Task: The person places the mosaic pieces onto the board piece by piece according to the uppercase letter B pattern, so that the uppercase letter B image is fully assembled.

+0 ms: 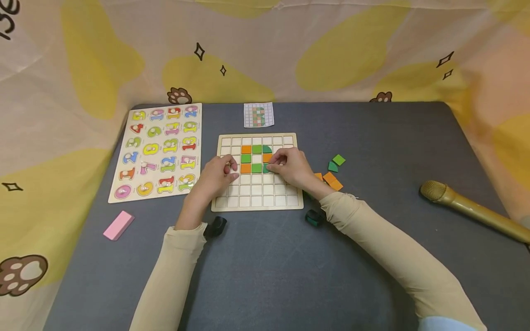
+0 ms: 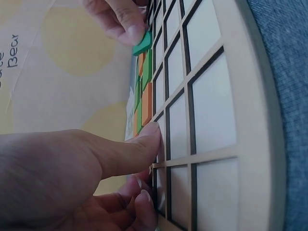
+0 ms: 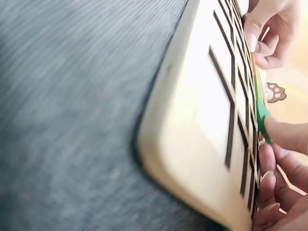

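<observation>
A light wooden grid board (image 1: 256, 201) lies on the dark table. On it, orange tiles (image 1: 246, 149), green tiles (image 1: 246, 158) and a dark green rounded-corner tile (image 1: 267, 149) surround one bare cell. My right hand (image 1: 290, 165) pinches another dark green tile (image 2: 142, 43) between thumb and fingers, at the lower right corner of this group. In the right wrist view that tile (image 3: 262, 118) is tilted against the grid. My left hand (image 1: 215, 177) rests at the board's left columns, thumb tip on the grid beside an orange tile, fingers loosely bent and holding nothing.
Behind the board lies a small printed pattern card (image 1: 258, 115). A number puzzle board (image 1: 199, 151) is at left, with a pink block (image 1: 118, 225) in front. Right of the grid are loose green (image 1: 339, 160) and orange tiles (image 1: 332, 180); farther right, a gold microphone (image 1: 472, 209).
</observation>
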Tool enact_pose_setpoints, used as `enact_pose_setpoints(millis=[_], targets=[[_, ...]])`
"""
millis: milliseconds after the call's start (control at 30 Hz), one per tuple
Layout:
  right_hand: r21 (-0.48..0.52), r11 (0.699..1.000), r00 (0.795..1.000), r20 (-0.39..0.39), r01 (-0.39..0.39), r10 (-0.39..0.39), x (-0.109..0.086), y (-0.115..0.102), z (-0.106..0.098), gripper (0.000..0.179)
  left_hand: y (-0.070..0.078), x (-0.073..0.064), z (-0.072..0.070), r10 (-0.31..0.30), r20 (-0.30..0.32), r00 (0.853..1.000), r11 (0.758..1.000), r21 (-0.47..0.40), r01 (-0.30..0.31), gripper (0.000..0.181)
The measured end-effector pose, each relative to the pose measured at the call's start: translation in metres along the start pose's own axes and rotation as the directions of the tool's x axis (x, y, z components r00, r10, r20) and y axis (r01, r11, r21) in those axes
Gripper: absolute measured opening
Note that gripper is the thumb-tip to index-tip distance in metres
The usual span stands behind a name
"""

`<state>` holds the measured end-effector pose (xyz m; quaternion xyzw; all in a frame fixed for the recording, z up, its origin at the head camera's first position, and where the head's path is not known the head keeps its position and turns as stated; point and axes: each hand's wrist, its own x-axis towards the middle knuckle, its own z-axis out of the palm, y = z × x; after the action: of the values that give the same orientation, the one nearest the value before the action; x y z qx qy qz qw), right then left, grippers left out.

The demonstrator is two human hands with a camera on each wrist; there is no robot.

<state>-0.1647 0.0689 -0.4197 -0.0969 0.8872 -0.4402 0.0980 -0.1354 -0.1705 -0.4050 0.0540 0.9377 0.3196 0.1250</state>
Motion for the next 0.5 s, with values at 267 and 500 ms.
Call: enact_pose_setpoints(millis=[267, 500], targets=[[-0.063, 0.998, 0.999, -0.034, -0.004, 0.002, 0.0009, -0.0036, 0.0029, 0.012, -0.0006, 0.0005, 0.0011, -0.002, 0.004, 1.000, 1.000, 0.002, 0.002, 0.011], [-0.092, 0.996, 0.999, -0.039, 0.012, -0.016, 0.0012, -0.0030, 0.0029, 0.015, -0.0008, 0.0002, -0.0001, -0.005, 0.003, 1.000, 1.000, 0.002, 0.005, 0.011]])
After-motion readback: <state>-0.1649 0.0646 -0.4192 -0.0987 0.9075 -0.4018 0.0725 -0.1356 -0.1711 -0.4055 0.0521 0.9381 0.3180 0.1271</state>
